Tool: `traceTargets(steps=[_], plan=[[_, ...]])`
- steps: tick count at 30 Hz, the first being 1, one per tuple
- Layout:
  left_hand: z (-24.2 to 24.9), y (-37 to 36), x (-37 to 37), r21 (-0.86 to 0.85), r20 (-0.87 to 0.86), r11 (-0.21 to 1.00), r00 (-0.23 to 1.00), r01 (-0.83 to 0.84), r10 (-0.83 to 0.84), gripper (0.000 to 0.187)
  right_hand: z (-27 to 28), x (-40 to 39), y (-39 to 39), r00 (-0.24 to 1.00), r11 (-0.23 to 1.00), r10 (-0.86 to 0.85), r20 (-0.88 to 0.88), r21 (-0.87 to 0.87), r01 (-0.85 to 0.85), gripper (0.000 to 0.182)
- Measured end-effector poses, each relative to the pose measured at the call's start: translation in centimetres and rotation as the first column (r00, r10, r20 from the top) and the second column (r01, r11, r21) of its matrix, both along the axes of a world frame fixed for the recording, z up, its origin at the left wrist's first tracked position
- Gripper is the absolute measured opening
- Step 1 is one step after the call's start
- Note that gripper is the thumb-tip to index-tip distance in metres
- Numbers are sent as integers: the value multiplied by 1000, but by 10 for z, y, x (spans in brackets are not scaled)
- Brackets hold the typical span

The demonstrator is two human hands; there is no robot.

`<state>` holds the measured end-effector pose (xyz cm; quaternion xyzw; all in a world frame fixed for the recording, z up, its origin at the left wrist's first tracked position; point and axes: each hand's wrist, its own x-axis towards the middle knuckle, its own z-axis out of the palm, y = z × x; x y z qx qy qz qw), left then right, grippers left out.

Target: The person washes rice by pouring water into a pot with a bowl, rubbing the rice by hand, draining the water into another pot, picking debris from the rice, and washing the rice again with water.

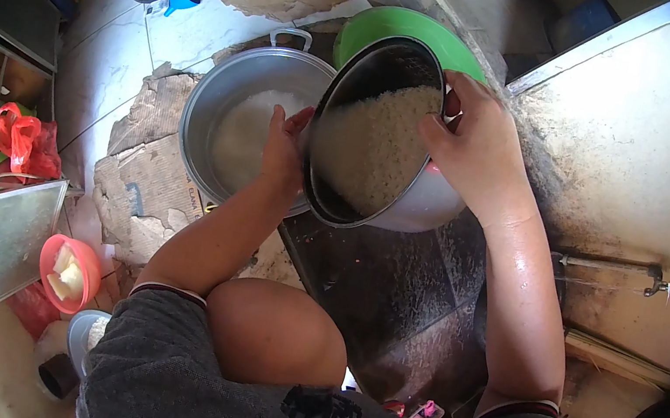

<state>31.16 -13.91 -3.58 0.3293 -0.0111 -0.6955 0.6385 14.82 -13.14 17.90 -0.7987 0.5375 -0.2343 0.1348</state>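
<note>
Both hands tilt a dark-lined rice pot [373, 140] holding wet rice [377, 145] at the frame's centre: the right hand [474, 148] clamps its rim at three o'clock, the left hand [282, 152] presses flat against its nine-o'clock side. An aluminium pot [224, 106] sits just beyond at nine o'clock, a green basin [401, 23] at twelve.

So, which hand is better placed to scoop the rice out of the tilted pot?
Left. The left hand rests lightly at the rim of the dark pot, beside the rice; the right hand grips the rim, carrying it.
</note>
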Motion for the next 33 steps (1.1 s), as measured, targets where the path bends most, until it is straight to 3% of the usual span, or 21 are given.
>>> traceTargets(steps=[10, 20, 26, 29, 31, 33], plan=[[1, 2, -2, 16, 74, 1000, 997, 12, -13, 63, 0, 4, 1, 1000, 1000, -7, 5, -16, 7, 36], [-3, -1, -1, 48, 36, 998, 998, 44, -46, 66, -3, 1, 1, 1000, 1000, -24, 2, -5, 24, 39], [19, 5, -4, 90, 12, 982, 986, 164, -165, 66, -5, -16, 7, 999, 999, -41, 9, -14, 41, 42], [26, 4, -10, 99, 32, 978, 982, 181, -185, 65, -18, -48, 17, 992, 995, -79, 101, -48, 84, 41], [21, -1, -15, 48, 57, 975, 974, 216, -219, 56, -32, -79, 30, 945, 979, -198, 262, 106, 175, 43], [26, -3, -24, -6, 103, 968, 963, 251, -249, 47, -56, -111, 50, 928, 970, -242, 284, 89, 226, 41]])
